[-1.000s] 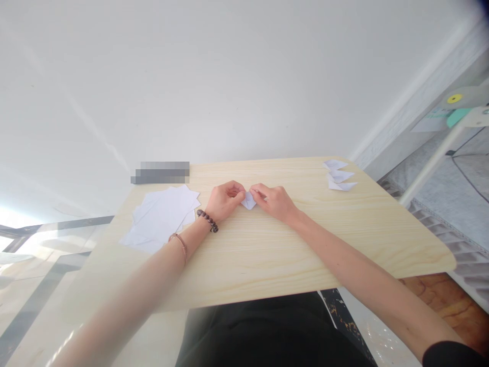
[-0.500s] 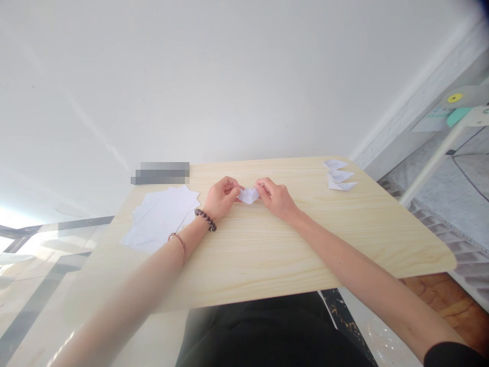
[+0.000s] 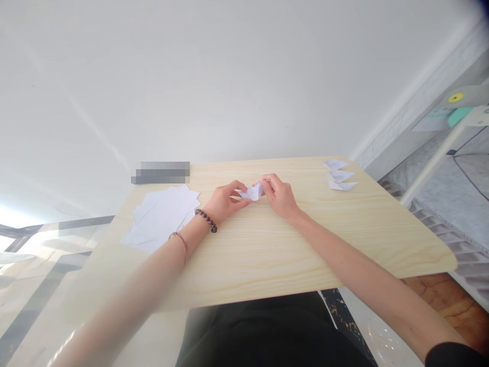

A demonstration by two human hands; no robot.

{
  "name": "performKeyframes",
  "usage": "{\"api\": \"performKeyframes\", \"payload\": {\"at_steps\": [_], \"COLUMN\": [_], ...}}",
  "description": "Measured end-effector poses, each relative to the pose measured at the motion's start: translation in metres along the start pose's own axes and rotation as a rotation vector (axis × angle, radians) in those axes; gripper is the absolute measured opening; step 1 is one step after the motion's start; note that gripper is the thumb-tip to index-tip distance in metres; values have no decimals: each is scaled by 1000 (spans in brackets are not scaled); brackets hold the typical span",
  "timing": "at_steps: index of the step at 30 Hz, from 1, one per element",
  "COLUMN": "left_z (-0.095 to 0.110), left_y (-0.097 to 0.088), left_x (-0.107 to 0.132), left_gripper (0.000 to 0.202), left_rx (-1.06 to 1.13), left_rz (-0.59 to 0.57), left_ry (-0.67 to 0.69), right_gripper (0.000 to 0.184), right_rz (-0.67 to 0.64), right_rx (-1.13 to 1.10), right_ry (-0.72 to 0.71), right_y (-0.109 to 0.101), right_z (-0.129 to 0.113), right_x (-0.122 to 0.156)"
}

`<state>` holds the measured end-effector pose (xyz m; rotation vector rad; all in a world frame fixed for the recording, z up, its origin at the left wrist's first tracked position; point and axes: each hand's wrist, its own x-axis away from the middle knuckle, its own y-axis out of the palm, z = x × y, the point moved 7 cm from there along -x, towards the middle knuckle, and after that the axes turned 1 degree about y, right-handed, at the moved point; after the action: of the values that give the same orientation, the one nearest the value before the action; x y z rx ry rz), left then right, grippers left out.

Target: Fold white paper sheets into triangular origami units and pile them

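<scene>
Now the folded paper tilts, its right end raised, where 0.5 s ago it spread evenly with each end pinched. At that right end, the right hand still pinches it between thumb and fingers; around the opposite end, the left hand has loosened, thumb and fingers spread apart. Well right of the grip, 3 folded pieces lie unmoved; left of it, loose sheets stay put.

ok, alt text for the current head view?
A person's right hand pinches one end of a small folded white paper at a pale wood-grain table, left hand around the other. Loose white paper sheets overlap at left; three boat-like folded papers line up at far right.
</scene>
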<state>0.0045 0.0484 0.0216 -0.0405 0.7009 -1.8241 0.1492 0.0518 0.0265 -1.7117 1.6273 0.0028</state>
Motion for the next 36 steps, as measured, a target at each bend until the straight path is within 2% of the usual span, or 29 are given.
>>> {"api": "performKeyframes", "payload": {"at_steps": [7, 15, 18, 21, 27, 36], "left_z": [8, -9, -9, -8, -8, -5], "left_y": [3, -12, -15, -15, -15, -3], "left_x": [0, -4, -3, -2, -3, -5], "left_gripper": [19, 20, 18, 18, 17, 18], "left_rx": [-177, -157, -184, -216, -267, -248], "left_rz": [0, 110, 119, 102, 103, -12], "left_ry": [120, -28, -52, -53, 19, 224], "right_gripper": [24, 24, 23, 23, 22, 15], "right_rz": [-31, -85, -88, -116, -260, -281], "right_rx": [-122, -299, -256, -109, 144, 233], "right_ry": [27, 125, 129, 61, -175, -266], "right_y": [2, 10, 9, 4, 5, 9], "right_z": [2, 11, 15, 11, -4, -7], "right_x": [1, 0, 0, -1, -1, 1]}}
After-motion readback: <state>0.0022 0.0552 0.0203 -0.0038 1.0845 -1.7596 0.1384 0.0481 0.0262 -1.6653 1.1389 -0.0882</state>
